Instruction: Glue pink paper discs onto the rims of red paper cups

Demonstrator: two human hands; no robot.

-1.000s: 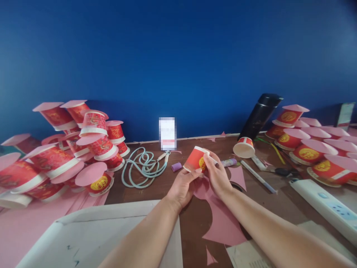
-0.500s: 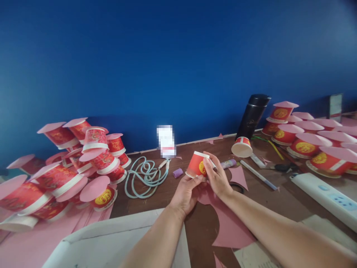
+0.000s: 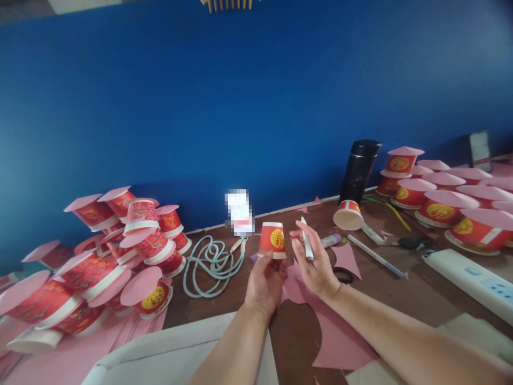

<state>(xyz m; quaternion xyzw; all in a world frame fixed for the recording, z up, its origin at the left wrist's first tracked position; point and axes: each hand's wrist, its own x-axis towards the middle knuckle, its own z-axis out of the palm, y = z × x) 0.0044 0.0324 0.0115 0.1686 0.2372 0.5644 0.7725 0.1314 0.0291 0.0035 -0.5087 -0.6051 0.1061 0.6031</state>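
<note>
My left hand [image 3: 264,286] grips a red paper cup [image 3: 269,240] near its wider lower end, thumb in front. The cup is upside down, its yellow round emblem facing me. Just right of it, my right hand [image 3: 315,262] holds a slim white pen [image 3: 306,239] between thumb and fingers, apart from the cup. Under the hands lies a cut pink paper sheet [image 3: 332,337] with curved notches. A purple-labelled glue stick [image 3: 332,240] lies behind the right hand, close to a black ring of tape [image 3: 343,275].
Red cups with pink paper discs [image 3: 140,289] are piled left; more capped cups [image 3: 441,208] stand right. A black flask [image 3: 359,171], a tipped cup [image 3: 348,215], another pen [image 3: 377,256], a power strip [image 3: 473,280], a coiled pale cable [image 3: 208,267] and white board [image 3: 168,353] lie around.
My right hand has come away from the cup, and the white pen in it now shows plainly. The cup has turned more upright in my left hand. The view has shifted slightly.
</note>
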